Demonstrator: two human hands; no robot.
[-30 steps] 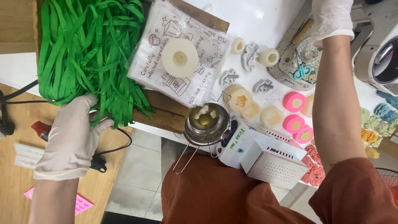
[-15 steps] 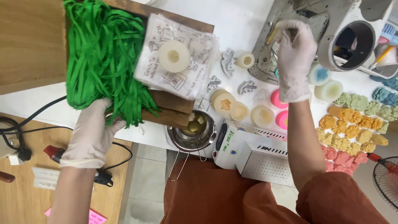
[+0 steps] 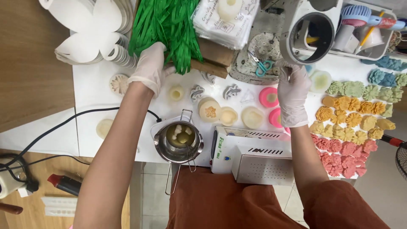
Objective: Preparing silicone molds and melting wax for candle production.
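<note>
Left hand: the gloved left hand (image 3: 149,68) sat on the white table (image 3: 91,101), fingers (image 3: 159,53) curled loosely over the lower ends of the green ribbon strips (image 3: 169,29), touching them; whether it truly gripped them, I could not tell.
Right hand: the gloved right hand (image 3: 292,91) was up by the grey round machine opening (image 3: 313,32), fingertips (image 3: 285,70) pinched close together on something too small to make out.
Green strips: a thick, glossy bundle, lying over a wooden board (image 3: 214,57) at the table's far edge, loose ends fanning down toward the left hand.
Near the right hand: teal-handled scissors (image 3: 262,65) just beside its fingertips, two pink round moulds (image 3: 271,106) beside the wrist.
Between the arms: a small steel pot (image 3: 178,142) with pale lumps in yellowish liquid, and a white box device (image 3: 248,154) at the near edge.
Right side: rows of green, yellow and pink flower-shaped pieces (image 3: 352,123) laid out on the table.
</note>
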